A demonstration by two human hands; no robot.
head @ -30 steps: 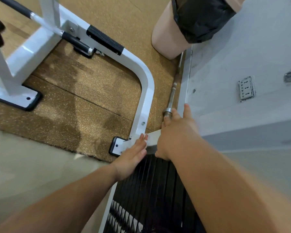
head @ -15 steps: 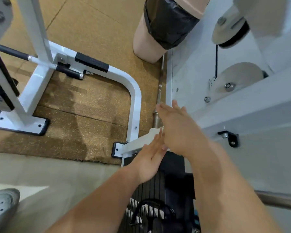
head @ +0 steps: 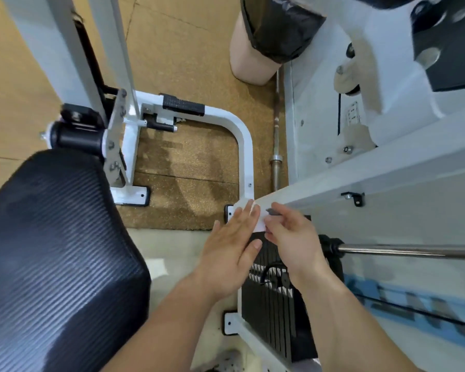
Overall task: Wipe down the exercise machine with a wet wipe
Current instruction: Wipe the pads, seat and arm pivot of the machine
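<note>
Hands raised off frame; right hand [head: 293,234] pinching wet wipe [head: 258,224], left hand [head: 230,241] flat

Seat pad [head: 54,259] left of weight stack [head: 274,312]

Both hands are lifting off the machine's base: the left hand [head: 232,241] is now spreading flat, and the right hand [head: 290,237] is pinching the white wipe [head: 258,224] between them. The view is pulling back and up, bringing a black ribbed seat pad [head: 51,251] in at the left
</note>
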